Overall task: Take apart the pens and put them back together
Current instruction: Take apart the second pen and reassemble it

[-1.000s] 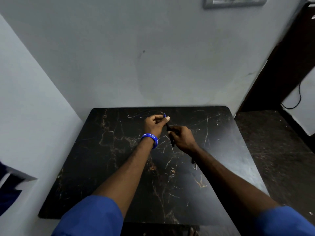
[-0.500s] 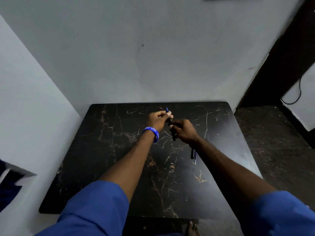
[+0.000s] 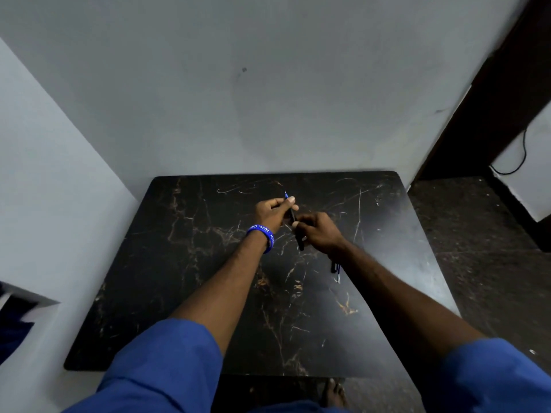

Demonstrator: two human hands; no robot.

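Observation:
Above the middle of the black marble table (image 3: 185, 263), both hands hold one dark pen (image 3: 291, 215). My left hand (image 3: 272, 211), with a blue wristband, pinches the pen's upper part, where a small blue tip shows above the fingers. My right hand (image 3: 320, 231) is closed on the pen's lower barrel, whose black end sticks out below the fist. More pens (image 3: 335, 269), dark with a bit of blue, lie on the table just under my right forearm, partly hidden by it.
The table stands in a corner, with a grey wall behind it and another wall on the left. On the right lie a dark floor and a dark door frame (image 3: 507, 84). A bare foot (image 3: 334, 391) shows under the table's near edge.
Both hands stay closed on the same pen. The left hand's fingers have shifted slightly along the upper part. The camera has tilted a little.

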